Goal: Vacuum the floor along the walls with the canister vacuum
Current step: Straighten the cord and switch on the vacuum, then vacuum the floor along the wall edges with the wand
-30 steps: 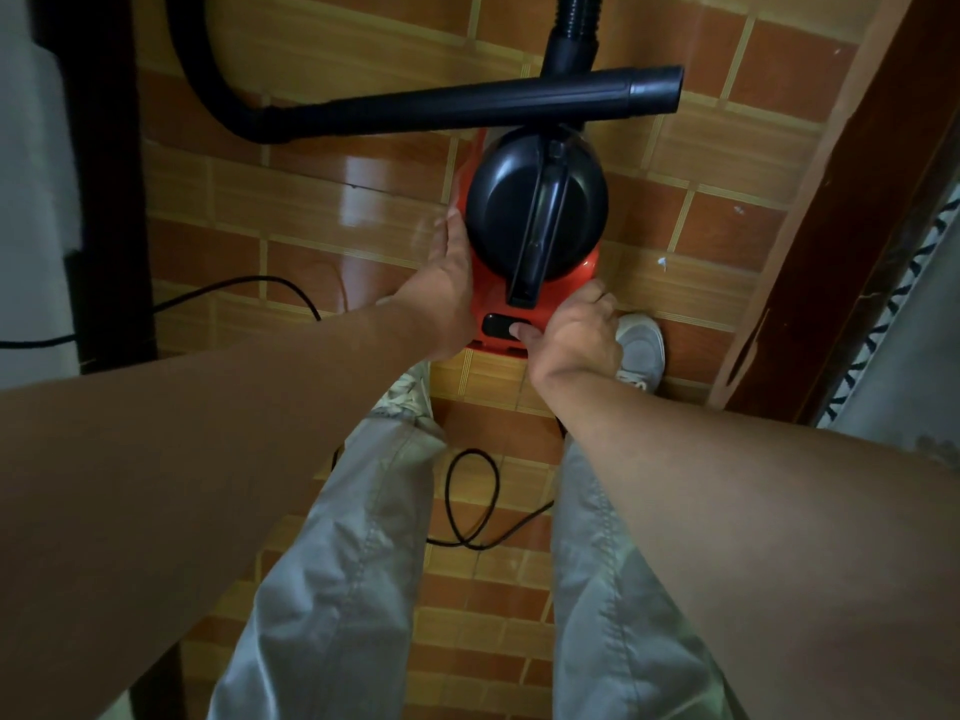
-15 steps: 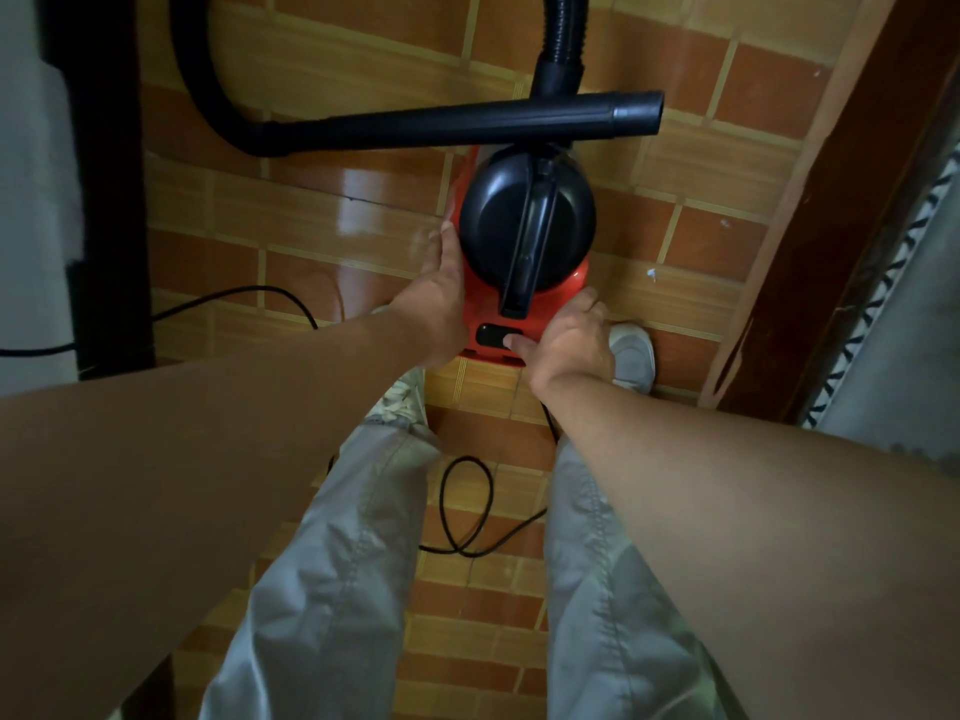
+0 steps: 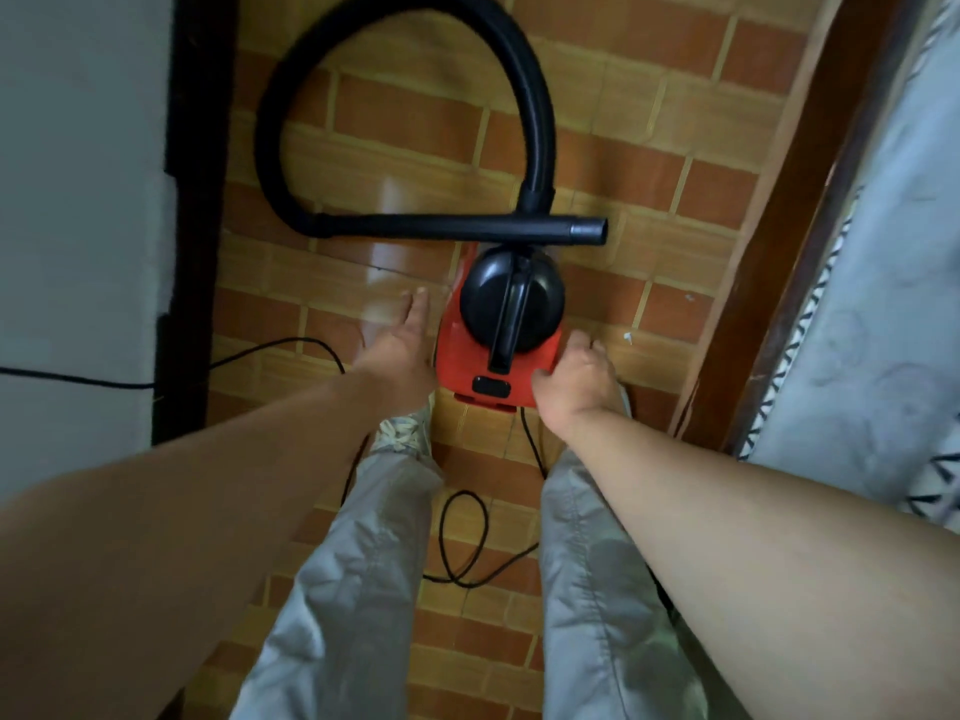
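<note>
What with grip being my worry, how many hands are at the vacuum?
2. The left hand lies with straight fingers along the vacuum's left side, contact unclear. The right hand grips its rear right corner. Neither is hidden.

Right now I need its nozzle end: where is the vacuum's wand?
Head view: the black wand lies crosswise on the tiled floor just beyond the red canister, open end pointing right toward the wooden board.

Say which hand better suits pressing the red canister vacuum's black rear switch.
Right, probably: right hand grips a rear corner of the red canister vacuum, thumb beside the black rear switch; left hand lies open alongside.
</note>
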